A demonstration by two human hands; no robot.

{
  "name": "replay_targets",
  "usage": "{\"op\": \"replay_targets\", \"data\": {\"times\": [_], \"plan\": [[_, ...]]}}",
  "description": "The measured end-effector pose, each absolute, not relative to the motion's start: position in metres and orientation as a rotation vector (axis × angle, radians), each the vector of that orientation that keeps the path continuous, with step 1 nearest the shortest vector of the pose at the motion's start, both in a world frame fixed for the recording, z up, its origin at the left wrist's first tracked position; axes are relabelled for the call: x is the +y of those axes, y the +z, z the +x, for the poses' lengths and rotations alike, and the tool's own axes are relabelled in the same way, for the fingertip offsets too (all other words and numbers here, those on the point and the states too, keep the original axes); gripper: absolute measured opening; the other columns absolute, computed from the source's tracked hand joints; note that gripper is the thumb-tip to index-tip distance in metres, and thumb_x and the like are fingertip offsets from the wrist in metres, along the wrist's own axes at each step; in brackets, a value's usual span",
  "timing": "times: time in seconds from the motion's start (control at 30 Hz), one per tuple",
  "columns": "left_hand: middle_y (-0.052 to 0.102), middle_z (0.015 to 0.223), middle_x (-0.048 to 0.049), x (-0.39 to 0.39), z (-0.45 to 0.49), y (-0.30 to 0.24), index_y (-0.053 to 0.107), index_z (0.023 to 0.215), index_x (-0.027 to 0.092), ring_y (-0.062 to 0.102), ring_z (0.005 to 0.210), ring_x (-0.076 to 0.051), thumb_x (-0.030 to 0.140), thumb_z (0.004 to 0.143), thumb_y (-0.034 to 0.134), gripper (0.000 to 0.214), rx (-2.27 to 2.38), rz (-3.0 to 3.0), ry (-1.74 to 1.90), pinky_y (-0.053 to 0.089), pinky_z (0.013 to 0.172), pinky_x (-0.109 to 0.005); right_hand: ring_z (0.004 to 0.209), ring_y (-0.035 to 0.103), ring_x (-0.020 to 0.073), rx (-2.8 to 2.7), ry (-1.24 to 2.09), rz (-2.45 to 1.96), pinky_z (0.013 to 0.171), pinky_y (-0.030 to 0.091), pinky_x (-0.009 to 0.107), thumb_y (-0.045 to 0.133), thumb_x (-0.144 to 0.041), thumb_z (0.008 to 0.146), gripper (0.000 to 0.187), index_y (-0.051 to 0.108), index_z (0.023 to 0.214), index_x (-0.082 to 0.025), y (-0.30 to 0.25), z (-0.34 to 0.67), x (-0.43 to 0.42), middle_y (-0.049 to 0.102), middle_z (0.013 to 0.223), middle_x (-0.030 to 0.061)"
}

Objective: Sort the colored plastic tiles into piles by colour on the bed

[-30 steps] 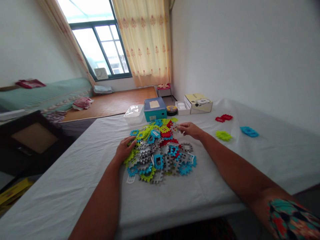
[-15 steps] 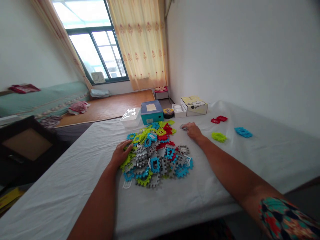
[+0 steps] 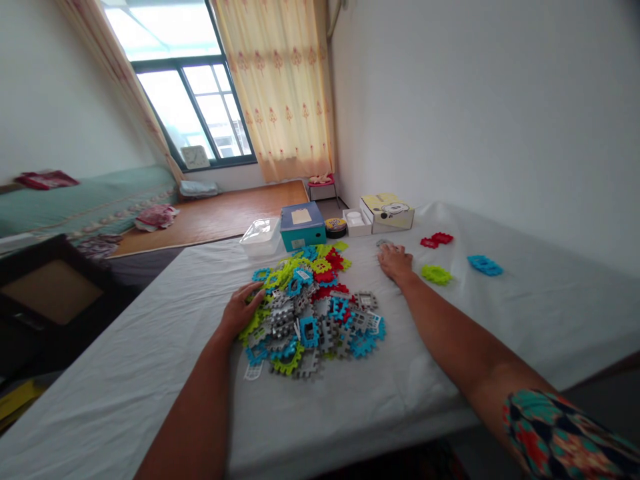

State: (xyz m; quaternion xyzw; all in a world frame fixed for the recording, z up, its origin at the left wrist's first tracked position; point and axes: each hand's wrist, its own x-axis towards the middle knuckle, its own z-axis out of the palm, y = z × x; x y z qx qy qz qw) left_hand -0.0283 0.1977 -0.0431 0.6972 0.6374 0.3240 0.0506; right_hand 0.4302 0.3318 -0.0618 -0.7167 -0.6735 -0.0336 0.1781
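Toothed pieces [image 3: 283, 312], pile: lime green, blue, grey and red, mixed.
Single piece [image 3: 383, 243]: grey. Apart: red pieces [image 3: 442, 238], lime-green piece [image 3: 437, 275], blue piece [image 3: 485, 265]. Tablecloth [image 3: 150, 340]: plain pale grey. Lidded box [image 3: 307, 232]: dark blue above, teal below, beige label. Carton [image 3: 387, 213]: pale yellow, black-and-white printed figure. Open box [image 3: 358, 228]: white. Round tin [image 3: 335, 228]: black side, yellow-and-purple top. Curtain [image 3: 277, 87]: cream-yellow, rows of reddish motifs. Window frame [image 3: 175, 64]: dark green. Cover [image 3: 103, 187]: pale green. Sleeve [image 3: 565, 433]: multicoloured print of teal, red, navy and peach.

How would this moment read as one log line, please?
left hand: at pile, left side | right hand: at gray piece, right of pile | farther right: red, green, blue pieces
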Motion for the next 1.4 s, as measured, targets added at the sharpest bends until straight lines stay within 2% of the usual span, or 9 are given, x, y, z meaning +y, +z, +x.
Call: {"op": "replay_targets", "data": {"times": [0.13, 0.3, 0.43, 0.57, 0.73, 0.9, 1.03, 1.23, 1.4], "plan": [[0.065, 0.126, -0.0086, 0.197, -0.029, -0.044, 0.067, 0.118, 0.022, 0.056, 0.12, -0.026, 0.064, 0.085, 0.043, 0.058, 1.939, 2.139, 0.974, 0.041, 0.108, -0.042, 0.127, 0.036, 0.0328, -1.92, -0.073, -2.032, 0.099, 0.034, 0.055, 0.032, -0.045, 0.097, 0.046, 0.057, 0.131, -0.028, -0.059, 0.429, 0.328, 0.046, 0.147, 0.0055], [0.065, 0.126, -0.0089, 0.198, -0.03, -0.045, 0.067, 0.119, 0.021, 0.056, 0.121, -0.026, 0.063, 0.086, 0.044, 0.058, 1.945, 2.138, 0.954, 0.04, 0.109, -0.042, 0.129, 0.038, 0.0341, -1.855, -0.037, -1.861, 0.098, 0.038, 0.052, 0.041, -0.043, 0.094, 0.048, 0.057, 0.132, -0.018, -0.037, 0.418, 0.315, 0.047, 0.144, 0.0158], [0.065, 0.125, -0.0097, 0.199, -0.028, -0.044, 0.067, 0.119, 0.021, 0.057, 0.12, -0.027, 0.062, 0.086, 0.045, 0.058, 1.938, 2.126, 0.967, 0.041, 0.108, -0.043, 0.091, 0.062, 0.0218, -2.278, 0.754, -1.187, 0.082, 0.048, 0.033, 0.049, -0.053, 0.09, 0.046, 0.07, 0.108, -0.016, -0.011, 0.392, 0.291, 0.071, 0.101, 0.0106], [0.064, 0.126, -0.0103, 0.197, -0.026, -0.043, 0.067, 0.119, 0.02, 0.057, 0.12, -0.026, 0.062, 0.086, 0.044, 0.058, 1.938, 2.122, 0.965, 0.041, 0.108, -0.042, 0.085, 0.064, 0.0174, -2.472, 1.226, -0.738, 0.076, 0.049, 0.026, 0.07, -0.054, 0.074, 0.049, 0.071, 0.105, -0.016, 0.002, 0.37, 0.265, 0.071, 0.098, 0.0058], [0.064, 0.126, -0.0094, 0.197, -0.026, -0.044, 0.067, 0.118, 0.02, 0.057, 0.12, -0.025, 0.063, 0.086, 0.044, 0.058, 1.932, 2.116, 0.98, 0.04, 0.109, -0.041, 0.08, 0.063, 0.0158, -2.519, 1.086, -0.713, 0.07, 0.046, 0.023, 0.067, -0.046, 0.078, 0.04, 0.073, 0.103, -0.015, 0.006, 0.366, 0.257, 0.072, 0.093, 0.0052], [0.065, 0.125, -0.0089, 0.199, -0.028, -0.044, 0.068, 0.118, 0.021, 0.057, 0.119, -0.026, 0.063, 0.085, 0.045, 0.058, 1.929, 2.131, 0.981, 0.041, 0.108, -0.042, 0.07, 0.061, 0.0145, -2.258, 0.587, -1.041, 0.068, 0.044, 0.023, 0.053, -0.034, 0.087, 0.028, 0.074, 0.087, -0.015, -0.002, 0.374, 0.277, 0.071, 0.075, 0.0032], [0.065, 0.125, -0.0098, 0.199, -0.028, -0.044, 0.068, 0.118, 0.02, 0.057, 0.12, -0.026, 0.061, 0.086, 0.046, 0.057, 1.943, 2.142, 0.972, 0.041, 0.108, -0.041, 0.072, 0.065, 0.0152, -1.864, 0.445, -1.504, 0.066, 0.048, 0.024, 0.041, -0.033, 0.094, 0.037, 0.068, 0.112, -0.014, -0.022, 0.4, 0.309, 0.072, 0.085, 0.0061], [0.065, 0.126, -0.0107, 0.198, -0.028, -0.044, 0.068, 0.119, 0.019, 0.057, 0.121, -0.027, 0.061, 0.086, 0.045, 0.058, 1.939, 2.144, 0.967, 0.041, 0.109, -0.042, 0.111, 0.06, 0.0249, -1.811, 0.192, -1.761, 0.1, 0.041, 0.038, 0.041, -0.016, 0.089, 0.042, 0.061, 0.126, -0.008, -0.04, 0.436, 0.333, 0.065, 0.121, 0.0179], [0.064, 0.127, -0.011, 0.198, -0.028, -0.044, 0.068, 0.119, 0.019, 0.056, 0.121, -0.027, 0.062, 0.086, 0.045, 0.059, 1.95, 2.129, 0.962, 0.04, 0.109, -0.043, 0.114, 0.056, 0.022, -2.028, 0.095, -1.706, 0.105, 0.035, 0.033, 0.042, -0.012, 0.087, 0.039, 0.069, 0.115, -0.015, -0.043, 0.428, 0.328, 0.067, 0.119, 0.0106]]}}
